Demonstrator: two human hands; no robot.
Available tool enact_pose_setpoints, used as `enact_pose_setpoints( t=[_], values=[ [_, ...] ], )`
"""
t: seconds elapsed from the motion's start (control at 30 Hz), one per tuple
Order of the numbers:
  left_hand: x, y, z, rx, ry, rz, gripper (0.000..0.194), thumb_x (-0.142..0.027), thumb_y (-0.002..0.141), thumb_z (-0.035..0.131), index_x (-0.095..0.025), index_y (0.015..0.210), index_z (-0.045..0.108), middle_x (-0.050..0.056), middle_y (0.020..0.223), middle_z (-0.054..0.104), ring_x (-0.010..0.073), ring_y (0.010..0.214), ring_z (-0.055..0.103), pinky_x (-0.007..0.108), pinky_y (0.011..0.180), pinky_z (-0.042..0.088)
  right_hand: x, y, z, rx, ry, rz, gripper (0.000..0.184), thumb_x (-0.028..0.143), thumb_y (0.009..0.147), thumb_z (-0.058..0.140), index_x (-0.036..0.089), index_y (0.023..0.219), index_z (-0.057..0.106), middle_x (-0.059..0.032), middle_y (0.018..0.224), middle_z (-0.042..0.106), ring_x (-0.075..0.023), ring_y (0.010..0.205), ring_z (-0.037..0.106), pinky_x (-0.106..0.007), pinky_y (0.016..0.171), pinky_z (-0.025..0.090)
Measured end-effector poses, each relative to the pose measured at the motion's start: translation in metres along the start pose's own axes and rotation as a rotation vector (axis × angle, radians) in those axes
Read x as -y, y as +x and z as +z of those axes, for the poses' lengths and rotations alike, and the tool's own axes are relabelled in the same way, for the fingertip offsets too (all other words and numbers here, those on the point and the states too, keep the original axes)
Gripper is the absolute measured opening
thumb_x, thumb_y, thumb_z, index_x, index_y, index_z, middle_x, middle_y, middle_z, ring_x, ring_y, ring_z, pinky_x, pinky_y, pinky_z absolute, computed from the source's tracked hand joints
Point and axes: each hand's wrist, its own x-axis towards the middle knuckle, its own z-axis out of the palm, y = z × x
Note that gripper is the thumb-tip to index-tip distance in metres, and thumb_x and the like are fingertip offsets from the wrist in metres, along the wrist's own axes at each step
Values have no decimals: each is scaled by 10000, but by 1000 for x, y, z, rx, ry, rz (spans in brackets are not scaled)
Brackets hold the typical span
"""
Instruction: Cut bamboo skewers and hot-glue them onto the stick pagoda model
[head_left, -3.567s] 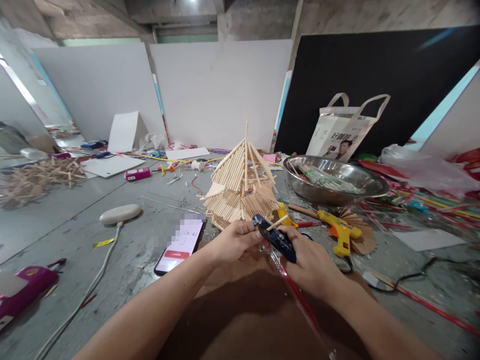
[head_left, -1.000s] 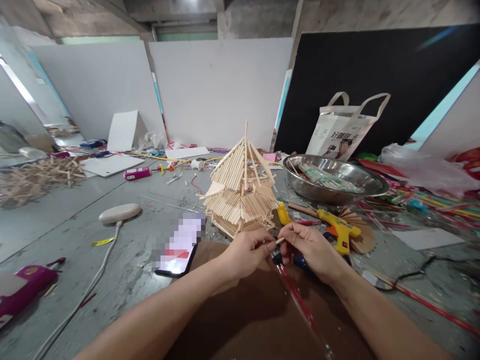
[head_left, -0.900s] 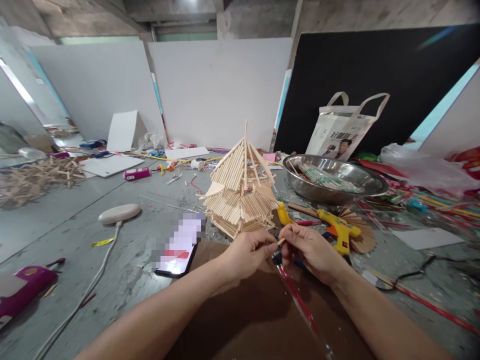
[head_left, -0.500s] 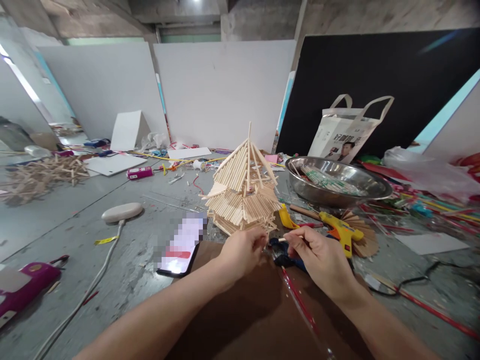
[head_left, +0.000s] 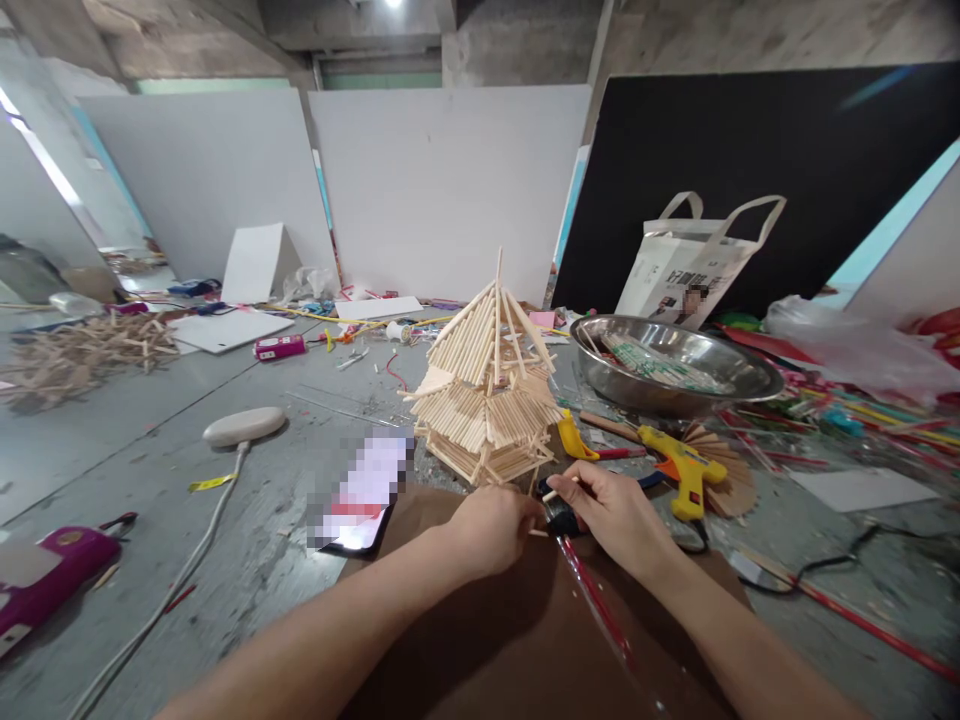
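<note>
My right hand point(head_left: 626, 515) pinches a short wooden stick point(head_left: 562, 486) between thumb and fingertips, over a dark tool point(head_left: 559, 517) whose kind is unclear. My left hand point(head_left: 491, 530) is closed, its fingertips turned toward the other hand; what it grips is hidden. A small pale stick piece point(head_left: 538, 533) shows beside those fingertips, and I cannot tell if it is held. Just beyond both hands stands a tiered tower model point(head_left: 487, 400) of pale wooden sticks with a pointed roof. Under my hands lies a brown board point(head_left: 450, 640), crossed by a clear and red tube point(head_left: 600, 600).
A yellow glue gun point(head_left: 686, 470) lies to the right, before a steel basin point(head_left: 675, 375) with sticks. At the left are a phone point(head_left: 360, 500), a white corded puck point(head_left: 244, 427) and a magenta device point(head_left: 60, 580). A stick pile point(head_left: 97, 350) sits farther left.
Both hands have come lower and nearer to me, and the right has also shifted left with its stick. More of the tower's base shows. The tower stays put.
</note>
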Motion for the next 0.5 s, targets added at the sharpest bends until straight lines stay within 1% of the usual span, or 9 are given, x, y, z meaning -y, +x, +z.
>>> enact_pose_setpoints(
  t=[0.07, 0.13, 0.2, 0.3, 0.4, 0.5],
  values=[
    [-2, 0, 0, -33, 85, 23, 158, -102, 677, 448, -160, 646, 592, 54, 591, 555, 143, 567, 492, 263, 543, 347, -1, 1, 0, -4, 18, 9, 325, 473, 784, 408, 199, 649, 522, 37, 487, 496, -106, 469, 449, -217, 456, 327],
    [-5, 0, 0, -104, 100, 21, 145, -99, 674, 450, -143, 661, 587, 59, 607, 563, 143, 579, 496, 258, 539, 351, -2, 2, 0, -16, 57, 21, 311, 468, 774, 426, 195, 661, 522, 37, 513, 501, -101, 482, 449, -214, 466, 334],
    [-10, 1, -3, -170, 40, 3, 162, -112, 698, 436, -136, 738, 591, 60, 663, 587, 139, 607, 506, 254, 552, 365, -3, 4, -1, -17, 113, 44, 307, 470, 768, 435, 191, 670, 515, 43, 508, 485, -95, 477, 438, -211, 466, 334],
    [-19, 0, -11, -229, -99, -25, 185, -177, 749, 434, -149, 849, 587, 48, 753, 612, 124, 645, 516, 239, 570, 381, -1, 4, -3, 21, 207, 77, 309, 477, 762, 443, 187, 670, 497, 56, 467, 451, -88, 446, 415, -207, 451, 322],
    [-24, 0, -19, -268, -167, -35, 186, -256, 773, 452, -147, 802, 600, 33, 722, 609, 108, 628, 503, 225, 564, 378, 2, 1, -4, 42, 294, 87, 311, 478, 752, 458, 184, 656, 486, 60, 445, 438, -82, 425, 404, -206, 440, 314],
    [-25, 0, -21, -292, -179, -42, 210, -288, 775, 467, -142, 759, 617, 28, 677, 608, 98, 597, 494, 219, 548, 368, 6, -2, -5, 16, 330, 85, 308, 473, 743, 476, 181, 644, 487, 59, 442, 436, -79, 426, 401, -203, 435, 312]
  ],
)
